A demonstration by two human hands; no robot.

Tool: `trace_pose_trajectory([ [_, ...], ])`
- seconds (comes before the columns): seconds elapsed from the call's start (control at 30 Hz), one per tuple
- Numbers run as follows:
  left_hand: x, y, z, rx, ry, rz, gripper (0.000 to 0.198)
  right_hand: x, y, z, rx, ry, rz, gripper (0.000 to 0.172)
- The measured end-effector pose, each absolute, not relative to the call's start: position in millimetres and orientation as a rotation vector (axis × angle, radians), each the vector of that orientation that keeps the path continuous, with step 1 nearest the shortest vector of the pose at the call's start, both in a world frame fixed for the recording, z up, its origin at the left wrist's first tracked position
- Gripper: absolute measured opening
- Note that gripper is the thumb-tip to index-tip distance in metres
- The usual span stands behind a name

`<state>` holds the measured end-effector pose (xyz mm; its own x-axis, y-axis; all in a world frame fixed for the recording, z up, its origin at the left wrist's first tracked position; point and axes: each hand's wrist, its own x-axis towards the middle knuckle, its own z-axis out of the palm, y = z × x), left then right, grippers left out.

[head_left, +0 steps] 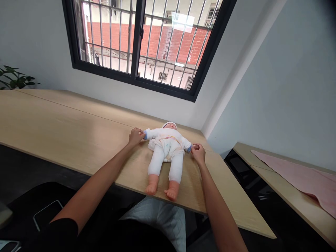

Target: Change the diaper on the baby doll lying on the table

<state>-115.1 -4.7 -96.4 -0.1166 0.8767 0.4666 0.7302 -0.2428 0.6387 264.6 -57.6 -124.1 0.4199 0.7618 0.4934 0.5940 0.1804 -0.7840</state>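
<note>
A baby doll (166,147) lies on its back on the light wooden table (65,119). It wears a white long-sleeved top with blue cuffs, white leggings and a white cap; its bare feet point toward me near the table's front edge. Its arms are spread out to the sides. My left hand (136,136) is closed at the blue cuff of the sleeve on the left. At the other blue cuff, on the right, the fingers of my right hand (198,153) are pinched together. The doll's own hands are mostly hidden by my fingers.
A barred window (135,78) is in the wall behind the table. To the right stands a second table (252,159) with a pink cloth (296,171) on it. A green plant (18,79) shows at the far left. Below left is a dark chair (39,196).
</note>
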Motion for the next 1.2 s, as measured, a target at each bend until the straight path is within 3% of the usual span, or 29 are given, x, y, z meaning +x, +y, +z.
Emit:
trace_pose_trajectory([
  [0.27, -117, -13, -88, 1.830, 1.921, 1.332, 0.014, 259, -60, -118, -1.664, -1.396, 0.017, 0.022],
  [0.63, -120, -10, -86, 1.740, 2.003, 1.330, 0.019, 267, -72, -113, -2.096, -1.167, -0.017, 0.020],
  [0.87, -122, -6, -87, 1.755, 1.981, 1.412, 0.022, 269, -70, -112, -2.092, -1.184, -0.004, 0.021],
  [1.03, -120, -5, -90, 1.839, 1.872, 1.513, 0.008, 268, -68, -110, -2.021, -1.198, -0.042, 0.025],
  [1.2, -119, 0, -97, 1.988, 1.695, 1.429, 0.019, 264, -64, -112, -1.925, -1.321, -0.045, 0.032],
])
